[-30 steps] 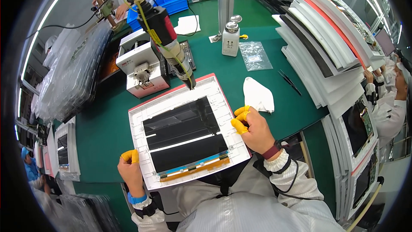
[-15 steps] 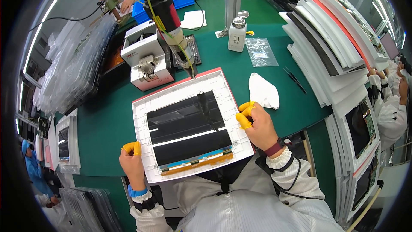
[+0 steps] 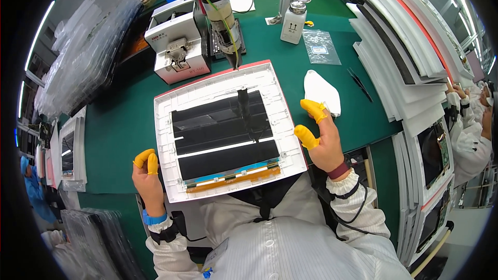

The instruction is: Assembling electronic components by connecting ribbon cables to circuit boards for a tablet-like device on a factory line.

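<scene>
Head view, looking down: white rectangular plastic frame with a pinkish-red far edge (image 3: 165,140) lies on the dark green bench mat (image 3: 124,140), its near side by your lap. Glossy black sheet (image 3: 207,129) fills its middle; thin orange-brown strip (image 3: 233,178) runs along the sheet's near edge. Your left hand (image 3: 148,184): yellow-capped fingertips narrow, drawn close together beside the frame's left edge; whether they touch it, cannot tell. Your right hand (image 3: 328,148): thumb and finger wide apart, nothing seen between them, just beside the right edge. For steady handling, best take the white rim alone, both sides level, tips well off sheet and strip. Mind the far edge: the black-and-white hanging cylindrical tool (image 3: 223,18) ends right by it, so a careless lift or turn could knock the two together
</scene>
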The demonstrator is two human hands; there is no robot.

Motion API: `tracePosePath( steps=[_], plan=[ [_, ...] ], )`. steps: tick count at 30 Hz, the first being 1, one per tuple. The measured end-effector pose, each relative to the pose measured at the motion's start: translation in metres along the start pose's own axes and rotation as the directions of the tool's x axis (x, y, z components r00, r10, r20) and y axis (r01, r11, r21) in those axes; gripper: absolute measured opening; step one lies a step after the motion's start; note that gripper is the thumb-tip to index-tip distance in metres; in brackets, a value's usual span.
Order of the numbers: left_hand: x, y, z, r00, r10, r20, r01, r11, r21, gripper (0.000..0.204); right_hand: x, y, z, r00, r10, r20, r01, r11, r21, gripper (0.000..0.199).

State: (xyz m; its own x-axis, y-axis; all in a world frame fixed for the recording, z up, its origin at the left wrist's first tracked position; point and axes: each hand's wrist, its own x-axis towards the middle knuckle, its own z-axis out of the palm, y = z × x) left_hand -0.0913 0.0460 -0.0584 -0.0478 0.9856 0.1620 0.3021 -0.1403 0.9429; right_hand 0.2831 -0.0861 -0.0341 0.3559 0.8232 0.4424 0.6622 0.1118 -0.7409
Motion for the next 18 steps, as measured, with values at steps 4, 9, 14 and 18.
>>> tracePosePath(
  steps=[4, 9, 14, 18],
  plan=[
    [-0.005, -0.001, 0.002, 0.99, 0.139, 0.025, -0.138, 0.99, -0.022, 0.024, 0.0, 0.003, -0.004, 0.987, -0.139, 0.078, 0.14, 0.99, -0.008, 0.045],
    [-0.007, -0.007, 0.003, 0.943, 0.313, 0.108, -0.319, 0.947, 0.038, 0.029, -0.004, 0.004, -0.005, 0.988, -0.144, 0.059, 0.142, 0.99, 0.024, 0.032],
    [-0.008, 0.0, -0.001, 0.948, 0.281, 0.147, -0.28, 0.96, -0.03, 0.027, -0.008, -0.003, -0.003, 1.0, 0.023, 0.015, -0.024, 0.996, 0.092, 0.02],
    [-0.006, -0.003, -0.001, 0.968, 0.214, 0.128, -0.205, 0.975, -0.083, 0.022, -0.011, 0.005, -0.004, 0.995, 0.091, -0.034, -0.087, 0.989, 0.122, 0.011]
  ],
)
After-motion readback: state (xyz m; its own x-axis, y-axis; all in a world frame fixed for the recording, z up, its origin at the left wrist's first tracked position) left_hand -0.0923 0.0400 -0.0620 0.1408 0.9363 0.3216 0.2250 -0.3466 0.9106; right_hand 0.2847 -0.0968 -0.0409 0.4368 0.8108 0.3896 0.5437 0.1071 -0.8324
